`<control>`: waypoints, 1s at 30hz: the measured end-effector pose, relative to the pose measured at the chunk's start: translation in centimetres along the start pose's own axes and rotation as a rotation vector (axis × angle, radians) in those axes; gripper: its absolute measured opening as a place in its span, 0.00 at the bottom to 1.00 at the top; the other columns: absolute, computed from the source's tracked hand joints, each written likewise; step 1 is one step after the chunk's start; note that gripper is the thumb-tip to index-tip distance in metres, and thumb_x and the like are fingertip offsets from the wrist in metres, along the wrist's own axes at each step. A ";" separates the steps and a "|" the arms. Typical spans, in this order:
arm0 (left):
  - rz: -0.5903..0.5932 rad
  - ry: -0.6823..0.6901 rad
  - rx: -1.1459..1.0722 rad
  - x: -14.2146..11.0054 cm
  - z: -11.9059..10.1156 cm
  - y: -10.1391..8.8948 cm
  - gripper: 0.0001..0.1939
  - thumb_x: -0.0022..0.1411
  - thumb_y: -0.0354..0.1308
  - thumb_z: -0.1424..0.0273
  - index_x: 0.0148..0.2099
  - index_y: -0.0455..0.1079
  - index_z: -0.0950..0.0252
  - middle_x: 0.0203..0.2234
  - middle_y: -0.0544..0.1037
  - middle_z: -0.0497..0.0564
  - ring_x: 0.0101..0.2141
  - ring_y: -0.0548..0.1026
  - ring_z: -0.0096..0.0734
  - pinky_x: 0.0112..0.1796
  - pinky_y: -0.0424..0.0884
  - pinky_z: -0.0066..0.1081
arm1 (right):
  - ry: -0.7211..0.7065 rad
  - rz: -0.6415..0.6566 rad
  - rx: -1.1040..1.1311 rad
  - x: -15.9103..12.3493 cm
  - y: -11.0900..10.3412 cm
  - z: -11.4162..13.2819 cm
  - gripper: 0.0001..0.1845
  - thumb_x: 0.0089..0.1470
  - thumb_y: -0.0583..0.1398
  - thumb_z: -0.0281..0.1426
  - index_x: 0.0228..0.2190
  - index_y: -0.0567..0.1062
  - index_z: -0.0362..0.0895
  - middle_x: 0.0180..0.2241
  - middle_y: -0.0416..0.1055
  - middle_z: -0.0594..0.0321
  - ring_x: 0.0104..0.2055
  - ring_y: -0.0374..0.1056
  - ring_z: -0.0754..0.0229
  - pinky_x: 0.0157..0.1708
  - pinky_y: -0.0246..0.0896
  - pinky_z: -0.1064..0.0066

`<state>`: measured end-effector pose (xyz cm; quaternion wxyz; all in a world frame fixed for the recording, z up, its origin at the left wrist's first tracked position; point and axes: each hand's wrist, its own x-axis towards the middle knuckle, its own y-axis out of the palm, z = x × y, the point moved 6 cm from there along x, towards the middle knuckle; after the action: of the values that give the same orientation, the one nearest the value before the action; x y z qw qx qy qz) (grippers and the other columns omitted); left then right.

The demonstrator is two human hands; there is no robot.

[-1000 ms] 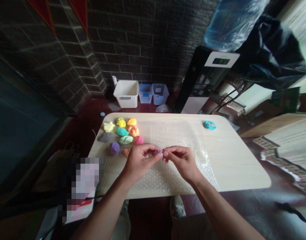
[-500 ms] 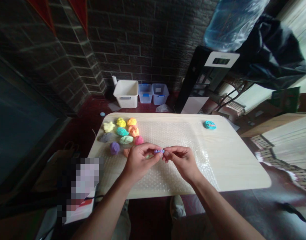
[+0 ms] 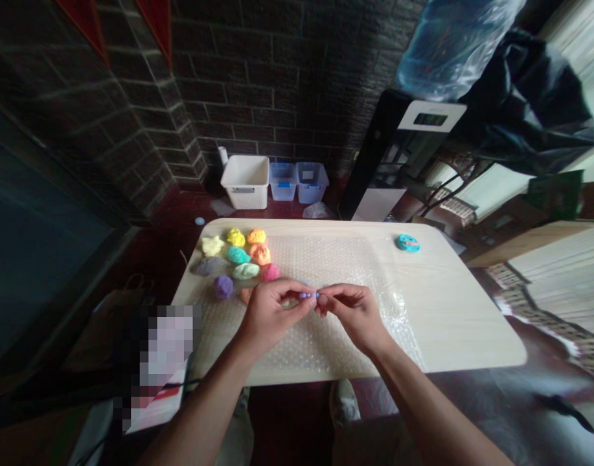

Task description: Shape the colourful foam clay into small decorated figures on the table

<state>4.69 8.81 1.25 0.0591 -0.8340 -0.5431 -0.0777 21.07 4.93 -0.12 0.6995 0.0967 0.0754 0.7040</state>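
Note:
Between my fingertips, above the bubble wrap, is a small purple piece of modelling clay. My left hand pinches its left end between thumb and fingers. At its right end my right hand also has thumb and forefinger closed on it. Several coloured clay lumps lie left of my hands, among them a purple lump, a pink lump, a pale green lump and a grey lump. An orange-brown lump is partly hidden behind my left hand.
A turquoise clay piece with an orange stripe lies at the table's far right. Beyond the table stand a white bin, two blue tubs and a water dispenser. A cardboard box is on the right.
Both hands keep their pinch on the purple clay piece in nearly the same place. The view has shifted very slightly.

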 end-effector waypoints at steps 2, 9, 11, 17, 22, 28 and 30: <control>-0.003 0.030 0.045 0.0 -0.4 0.0 0.06 0.62 0.68 0.70 0.41 0.82 0.65 0.37 0.85 0.55 0.37 0.83 0.37 0.40 0.79 0.31 | -0.007 -0.011 0.010 0.0 0.0 0.1 0.05 0.54 0.73 0.34 0.32 0.87 0.45 0.26 0.80 0.61 0.28 0.71 0.63 0.31 0.66 0.70; -0.027 0.110 0.253 -0.1 -1.4 0.3 0.05 0.61 0.67 0.74 0.40 0.83 0.62 0.36 0.86 0.53 0.37 0.83 0.36 0.40 0.78 0.31 | -0.004 -0.031 0.007 0.0 -0.1 0.2 0.08 0.52 0.74 0.35 0.29 0.85 0.44 0.24 0.78 0.62 0.26 0.69 0.63 0.30 0.64 0.70; -0.033 0.117 0.290 -0.1 -1.5 0.3 0.05 0.61 0.66 0.74 0.39 0.83 0.62 0.36 0.86 0.53 0.37 0.83 0.36 0.41 0.78 0.32 | 0.003 -0.033 0.013 0.0 -0.1 0.1 0.09 0.51 0.74 0.36 0.29 0.84 0.44 0.24 0.78 0.62 0.27 0.69 0.63 0.30 0.64 0.69; -0.009 0.157 0.338 -0.2 -2.2 0.4 0.07 0.61 0.65 0.77 0.39 0.83 0.62 0.36 0.86 0.52 0.37 0.83 0.35 0.41 0.78 0.32 | 0.017 -0.021 0.044 0.1 0.1 -0.1 0.09 0.48 0.75 0.34 0.29 0.84 0.44 0.24 0.77 0.63 0.27 0.69 0.63 0.31 0.64 0.70; -0.031 0.120 0.333 -0.2 -1.9 0.3 0.05 0.61 0.66 0.75 0.39 0.83 0.62 0.36 0.86 0.52 0.37 0.83 0.35 0.41 0.77 0.32 | 0.030 -0.022 0.066 0.1 -0.1 -0.3 0.06 0.53 0.72 0.34 0.31 0.85 0.44 0.26 0.79 0.62 0.28 0.70 0.62 0.32 0.64 0.69; -0.034 0.114 0.279 -0.1 -1.6 0.2 0.05 0.62 0.66 0.74 0.39 0.82 0.62 0.36 0.85 0.52 0.37 0.83 0.35 0.40 0.78 0.31 | 0.034 -0.007 0.067 0.2 0.0 -0.3 0.06 0.53 0.72 0.33 0.31 0.85 0.44 0.26 0.79 0.61 0.29 0.70 0.62 0.33 0.64 0.69; -0.029 0.124 0.284 -0.1 -1.7 0.3 0.05 0.61 0.65 0.75 0.39 0.82 0.62 0.36 0.85 0.52 0.37 0.83 0.34 0.40 0.78 0.31 | 0.028 -0.005 0.055 0.2 0.0 -0.3 0.06 0.53 0.73 0.33 0.31 0.84 0.44 0.26 0.78 0.62 0.28 0.69 0.63 0.32 0.64 0.69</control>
<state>4.79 8.30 2.91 0.2087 -0.8030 -0.5558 -0.0524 21.03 5.14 -0.37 0.6974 0.1059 0.1044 0.7011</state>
